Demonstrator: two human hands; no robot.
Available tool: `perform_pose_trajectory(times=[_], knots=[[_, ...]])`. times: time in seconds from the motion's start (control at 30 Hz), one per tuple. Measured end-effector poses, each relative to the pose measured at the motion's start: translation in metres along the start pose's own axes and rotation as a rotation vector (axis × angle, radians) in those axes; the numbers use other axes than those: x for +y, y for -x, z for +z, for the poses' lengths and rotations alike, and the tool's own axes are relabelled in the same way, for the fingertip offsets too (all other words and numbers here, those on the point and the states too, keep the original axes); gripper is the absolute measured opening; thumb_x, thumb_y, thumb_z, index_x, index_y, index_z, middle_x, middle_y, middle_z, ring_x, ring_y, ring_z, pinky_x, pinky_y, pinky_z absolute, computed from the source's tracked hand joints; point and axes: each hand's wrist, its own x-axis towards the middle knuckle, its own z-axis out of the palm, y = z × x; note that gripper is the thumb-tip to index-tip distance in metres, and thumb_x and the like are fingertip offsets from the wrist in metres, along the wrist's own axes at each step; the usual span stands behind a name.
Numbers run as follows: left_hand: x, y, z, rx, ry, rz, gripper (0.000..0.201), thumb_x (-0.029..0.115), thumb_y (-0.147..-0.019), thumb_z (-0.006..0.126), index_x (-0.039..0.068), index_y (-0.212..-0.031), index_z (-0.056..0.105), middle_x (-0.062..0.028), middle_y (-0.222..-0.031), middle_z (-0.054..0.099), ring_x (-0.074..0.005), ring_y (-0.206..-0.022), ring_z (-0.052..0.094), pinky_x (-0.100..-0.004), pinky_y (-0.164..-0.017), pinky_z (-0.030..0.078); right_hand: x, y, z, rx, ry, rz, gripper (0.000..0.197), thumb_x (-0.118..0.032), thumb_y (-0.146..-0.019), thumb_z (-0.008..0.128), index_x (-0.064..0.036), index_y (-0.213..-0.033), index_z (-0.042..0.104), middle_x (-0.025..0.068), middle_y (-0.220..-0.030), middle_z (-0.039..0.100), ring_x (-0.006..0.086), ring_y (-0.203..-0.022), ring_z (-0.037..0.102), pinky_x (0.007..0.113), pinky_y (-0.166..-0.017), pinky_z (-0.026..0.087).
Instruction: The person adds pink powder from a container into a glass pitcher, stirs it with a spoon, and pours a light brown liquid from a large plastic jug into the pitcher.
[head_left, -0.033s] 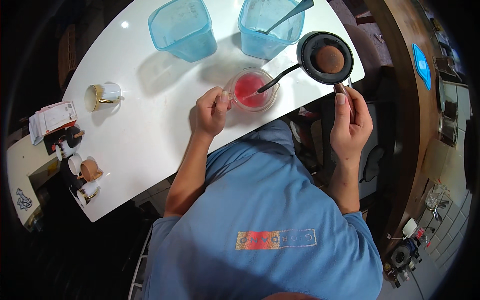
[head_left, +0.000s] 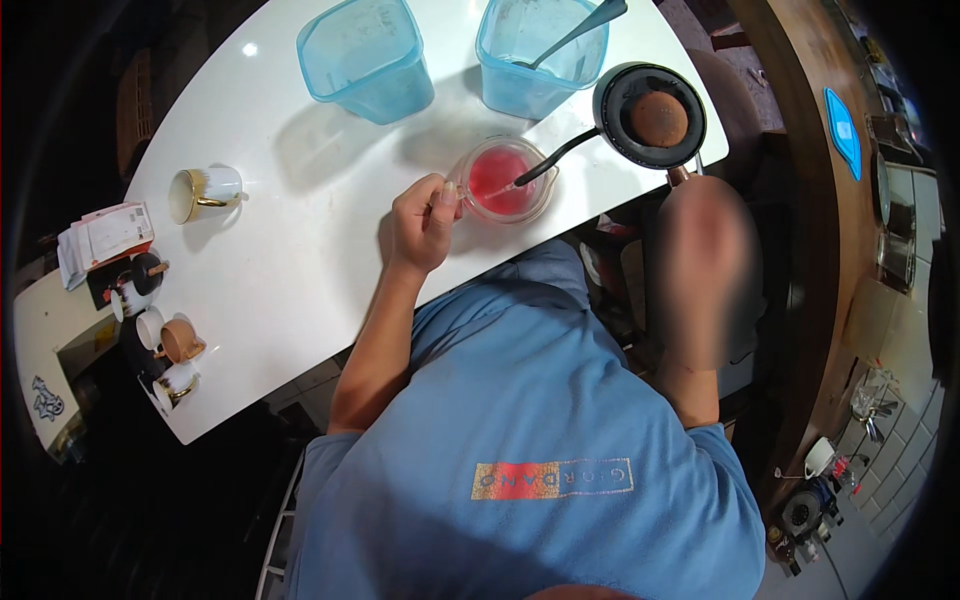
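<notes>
My left hand (head_left: 425,222) is closed around the handle of a clear glass jug (head_left: 492,213), which stands on the white table with pinkish-red liquid (head_left: 492,168) inside. At the table's right corner is a gooseneck kettle (head_left: 622,110) with a black lid and round brown knob. Its thin black spout (head_left: 560,152) reaches left, tip over the jug; a faint pale streak at the tip may be liquid. My right hand (head_left: 705,235) is at the kettle's brown handle. That hand is blurred now, but the frame taken an instant before shows its fingers wrapped round the handle.
Two translucent blue tubs (head_left: 375,85) (head_left: 530,95) stand beyond the jug; a spoon (head_left: 580,32) leans in the right one. A white-and-gold mug (head_left: 205,193) is on the left. Several small cups (head_left: 180,342) and papers (head_left: 108,235) sit by the left edge.
The right hand, sharp before with fingers round the kettle's handle, is blurred now. Nothing else has visibly moved.
</notes>
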Motion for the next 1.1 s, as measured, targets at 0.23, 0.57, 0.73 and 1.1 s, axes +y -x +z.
perform_pose_trajectory(times=[0.23,0.57,0.73,1.1], knots=[[0.004,0.001,0.001,0.0,0.058,-0.056,0.041,0.032,-0.093,0.04,0.003,-0.066,0.05,-0.0027,-0.061,0.05,-0.0083,-0.055,0.042,-0.023,-0.05,0.034,-0.003,0.002,0.0,0.0,0.037,-0.002,0.018,-0.01,-0.088,0.059,0.0052,-0.097,0.061,0.0024,-0.068,0.058,0.0041,-0.057,0.05,0.018,-0.052,0.038],[0.014,-0.001,-0.001,-0.086,0.135,-0.207,0.042,0.034,-0.092,0.04,0.003,-0.066,0.051,-0.0044,-0.062,0.052,-0.0106,-0.058,0.046,-0.0244,-0.054,0.038,-0.006,0.002,-0.002,0.039,0.089,0.008,0.019,-0.011,-0.088,0.059,0.0048,-0.097,0.061,0.0032,-0.07,0.06,0.0052,-0.062,0.052,0.018,-0.055,0.039],[0.02,0.0,-0.004,-0.132,0.181,-0.26,0.043,0.035,-0.092,0.041,0.003,-0.065,0.05,-0.0045,-0.061,0.052,-0.0108,-0.058,0.047,-0.0246,-0.053,0.038,-0.014,0.001,-0.003,0.045,0.084,0.046,0.018,-0.011,-0.089,0.059,0.0048,-0.097,0.061,0.0033,-0.071,0.06,0.0054,-0.063,0.053,0.018,-0.057,0.04],[0.027,0.007,-0.018,-0.028,0.139,-0.167,0.044,0.027,-0.092,0.05,0.001,-0.056,0.045,0.0003,-0.051,0.04,-0.0072,-0.051,0.034,-0.0253,-0.047,0.029,-0.011,0.002,-0.004,0.046,0.036,0.042,0.021,-0.012,-0.092,0.056,0.0061,-0.102,0.059,-0.0033,-0.076,0.056,-0.0016,-0.062,0.04,0.012,-0.054,0.028]])
